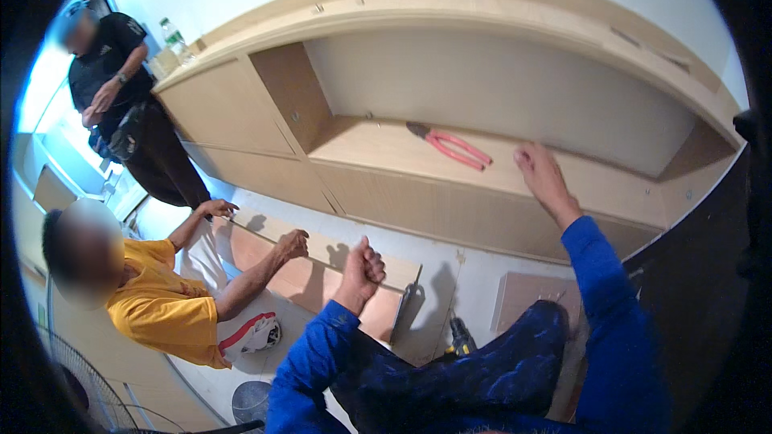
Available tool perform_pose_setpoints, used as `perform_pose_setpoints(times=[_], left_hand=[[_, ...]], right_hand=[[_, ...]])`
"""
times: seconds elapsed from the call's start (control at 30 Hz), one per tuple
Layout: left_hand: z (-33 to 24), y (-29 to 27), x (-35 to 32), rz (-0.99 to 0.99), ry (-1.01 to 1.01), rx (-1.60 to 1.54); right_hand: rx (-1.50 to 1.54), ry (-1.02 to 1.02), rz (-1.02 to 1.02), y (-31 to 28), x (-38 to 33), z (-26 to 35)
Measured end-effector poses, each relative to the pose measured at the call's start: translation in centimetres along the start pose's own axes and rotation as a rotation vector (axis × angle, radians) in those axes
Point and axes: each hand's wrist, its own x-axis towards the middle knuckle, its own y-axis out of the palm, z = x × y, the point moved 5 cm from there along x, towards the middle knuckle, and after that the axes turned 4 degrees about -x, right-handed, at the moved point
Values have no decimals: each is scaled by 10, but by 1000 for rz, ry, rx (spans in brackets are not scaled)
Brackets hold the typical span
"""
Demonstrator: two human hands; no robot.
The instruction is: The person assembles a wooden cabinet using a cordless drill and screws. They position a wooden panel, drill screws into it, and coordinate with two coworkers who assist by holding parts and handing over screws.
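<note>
My right hand point(544, 178) is over the open shelf point(378, 141) of a light wood cabinet, its fingers curled in. Any small thing inside them is hidden. Left of it on the shelf lies a pair of pliers point(452, 145) with red handles and a dark head, apart from the hand. Lower down, my left hand point(362, 275) is closed with the thumb up, above the end of a wooden drawer point(322, 251) on the floor. What it holds, if anything, does not show.
A person in a yellow shirt point(165, 297) crouches at left, hands over the drawer. Another person in black point(112, 72) stands behind. A drill point(461, 337) and a wooden panel point(531, 297) lie by my legs. A bottle point(173, 36) stands on the cabinet top; a fan point(88, 386) is lower left.
</note>
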Motion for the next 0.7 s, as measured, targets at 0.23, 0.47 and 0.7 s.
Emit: perform_pose_setpoints(times=[0.23,0.47,0.7], left_hand=[[151,-28,-11,-212,-180,-138],[234,-29,-51,-295,-198,307],[259,-42,-68,-429,-100,75]], right_hand=[[148,193,-40,16,-5,-53],[262,156,-43,-1,-6,-49],[287,113,-75,-14,-10,-46]])
